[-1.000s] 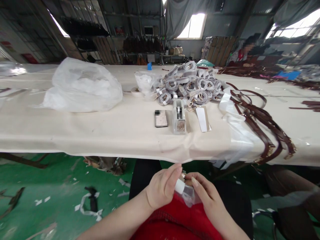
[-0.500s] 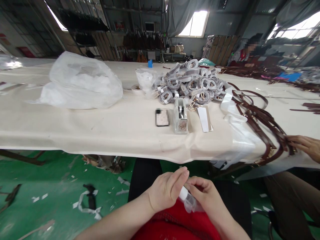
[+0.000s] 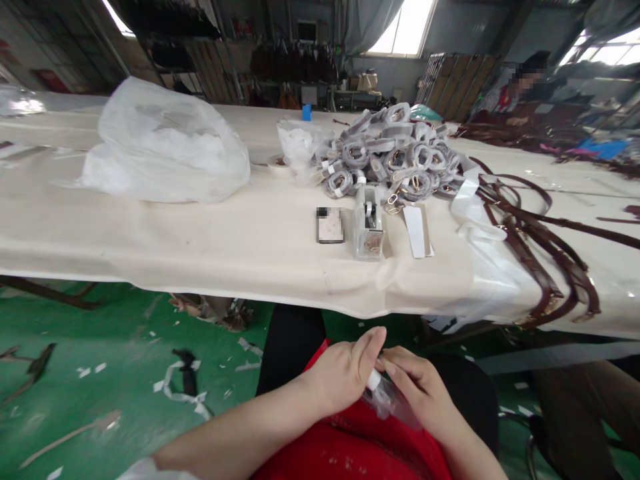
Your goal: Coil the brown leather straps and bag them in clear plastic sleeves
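Low over my lap, my left hand (image 3: pixel 345 373) and my right hand (image 3: pixel 417 383) are together on a plastic-wrapped strap (image 3: pixel 387 398). A white band and loose clear film show between them. The fingers of my left hand are closed round it from the left, with the upper fingers fairly straight. My right thumb and fingers pinch it from the right. Most of the strap is hidden by my hands. Straight ahead on the table (image 3: pixel 260 247) stands a tape dispenser (image 3: pixel 369 223), with a heap of coiled, wrapped straps (image 3: pixel 395 153) behind it.
A large clear plastic bag (image 3: pixel 165 147) sits at the left. Brown leather straps (image 3: pixel 545 247) lie at the right, some over the table edge. White cards (image 3: pixel 417 230) lie beside the dispenser. A co-worker (image 3: pixel 520 87) is at the far right. Scraps litter the green floor (image 3: pixel 140 373).
The camera view has tilted slightly. My hands stay together on the plastic-wrapped strap, turned a little. The other person's hand at the right edge has left the brown straps and is out of view.
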`<state>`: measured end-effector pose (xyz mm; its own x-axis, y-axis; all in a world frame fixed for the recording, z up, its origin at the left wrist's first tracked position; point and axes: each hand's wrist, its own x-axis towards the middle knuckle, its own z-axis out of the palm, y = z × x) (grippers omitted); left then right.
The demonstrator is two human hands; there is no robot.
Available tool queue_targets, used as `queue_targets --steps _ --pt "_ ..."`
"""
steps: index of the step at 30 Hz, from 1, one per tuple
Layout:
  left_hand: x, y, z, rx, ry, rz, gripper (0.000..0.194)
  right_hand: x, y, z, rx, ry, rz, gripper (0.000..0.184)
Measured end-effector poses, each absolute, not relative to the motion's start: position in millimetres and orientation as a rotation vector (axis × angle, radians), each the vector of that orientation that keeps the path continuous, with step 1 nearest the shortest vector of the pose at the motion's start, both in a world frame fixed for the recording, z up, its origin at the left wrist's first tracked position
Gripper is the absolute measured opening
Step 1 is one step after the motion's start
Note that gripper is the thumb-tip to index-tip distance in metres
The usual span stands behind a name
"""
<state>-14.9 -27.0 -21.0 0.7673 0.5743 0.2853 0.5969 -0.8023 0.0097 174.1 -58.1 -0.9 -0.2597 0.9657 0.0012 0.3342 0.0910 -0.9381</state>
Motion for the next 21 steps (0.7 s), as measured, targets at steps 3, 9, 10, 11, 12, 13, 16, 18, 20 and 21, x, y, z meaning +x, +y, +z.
queue_targets --steps 3,9,10,11,12,13,16,18,20,21 --pt "-13 -28 -22 -2.89 -1.059 -0.381 0.055 178 -59 2 -1.255 -1.755 1.062 0.043" --pt "-11 -21 -19 -3.094 -1.171 -0.605 0.079 179 -63 1 -1.184 -1.841 0.926 0.027" --pt "-11 -19 -18 -3.122 -1.203 -0.625 0.084 179 -64 1 -1.17 -1.856 0.901 0.028" --pt "-10 -19 -18 -3.147 -1.233 -0.634 0.089 179 -64 1 -1.159 -1.875 0.874 0.029" --pt "-10 -18 -17 -3.168 -1.263 -0.638 0.093 180 -64 1 -1.153 -1.901 0.845 0.031" --pt "-9 -18 -17 -3.187 -1.291 -0.64 0.096 180 -65 1 -1.152 -1.932 0.812 0.033" --pt "-7 -16 -19 -3.236 -1.36 -0.677 0.102 180 -66 5 -1.174 -2.042 0.707 0.039" --pt "-7 -13 -21 -3.269 -1.406 -0.727 0.106 178 -69 7 -1.183 -2.121 0.633 0.041" --pt "-8 -10 -23 -3.299 -1.451 -0.788 0.111 177 -74 7 -1.189 -2.201 0.557 0.042" --pt "-9 -9 -25 -3.311 -1.472 -0.816 0.113 177 -78 6 -1.192 -2.22 0.512 0.043"
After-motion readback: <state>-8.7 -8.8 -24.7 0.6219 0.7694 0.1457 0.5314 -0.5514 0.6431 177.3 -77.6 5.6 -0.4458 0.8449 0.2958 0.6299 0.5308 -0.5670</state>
